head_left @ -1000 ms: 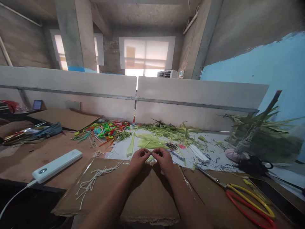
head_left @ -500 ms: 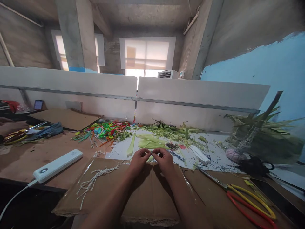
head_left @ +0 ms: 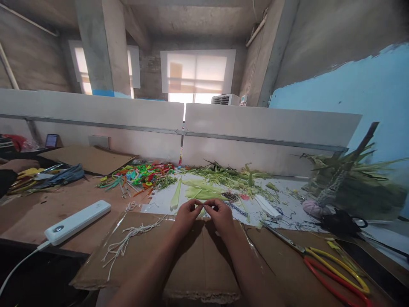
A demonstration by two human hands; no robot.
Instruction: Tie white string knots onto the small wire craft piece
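Observation:
My left hand point(head_left: 188, 214) and my right hand point(head_left: 221, 213) meet fingertip to fingertip above the far edge of a cardboard sheet point(head_left: 198, 273). Both are closed in a pinch; whatever they hold between the tips is too small to make out. Just beyond them lie pale green corn husks point(head_left: 204, 189) on white paper point(head_left: 162, 204). A bundle of white strings point(head_left: 131, 234) rests on the cardboard, left of my left hand. To the right of my right hand are long scissors point(head_left: 300, 248) with red and yellow handles.
A white power strip-like device point(head_left: 78, 221) with a cable lies at left. Colourful pipe cleaners point(head_left: 143, 172) are heaped behind it. At right stand a black teapot-like object point(head_left: 340, 224) and a dark flat slab point(head_left: 373, 264). Another person's hand point(head_left: 21, 165) shows at far left.
My hands stay almost in place, fingertips still together. At far left, the other person's hand has shifted back, and a dark sleeve now shows.

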